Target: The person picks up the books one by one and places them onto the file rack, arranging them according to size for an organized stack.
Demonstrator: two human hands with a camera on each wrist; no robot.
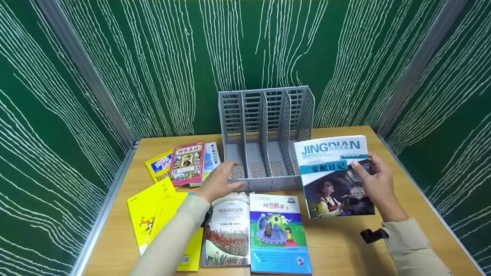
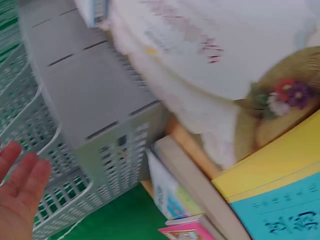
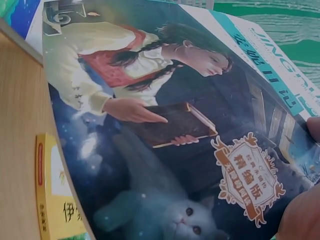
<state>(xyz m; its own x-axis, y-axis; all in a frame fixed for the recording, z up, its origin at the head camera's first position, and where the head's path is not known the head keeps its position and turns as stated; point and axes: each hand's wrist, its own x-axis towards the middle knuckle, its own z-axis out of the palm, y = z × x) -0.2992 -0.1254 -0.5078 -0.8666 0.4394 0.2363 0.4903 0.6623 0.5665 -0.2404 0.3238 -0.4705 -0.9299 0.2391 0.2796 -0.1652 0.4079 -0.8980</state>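
Note:
My right hand (image 1: 378, 184) grips a book (image 1: 337, 199) by its right edge, thumb on the front cover. The cover carries large "JINGDIAN" lettering and a picture of a girl with braids, and it fills most of the right wrist view. The book is raised at the front right of a grey file organizer (image 1: 272, 184), overlapping its right compartment in the head view. My left hand (image 1: 220, 181) is at the organizer's front left corner, fingers extended and holding nothing. In the left wrist view its fingertips (image 2: 37, 175) show beside the organizer's perforated wall.
In front of the organizer lie a book with a reddish field (image 1: 228, 230) and a blue time-machine book (image 1: 280, 234). Yellow books (image 1: 147, 207) lie at the left, with a pink comic-style book (image 1: 187, 163) on others behind. Green walls enclose the table (image 1: 337, 249).

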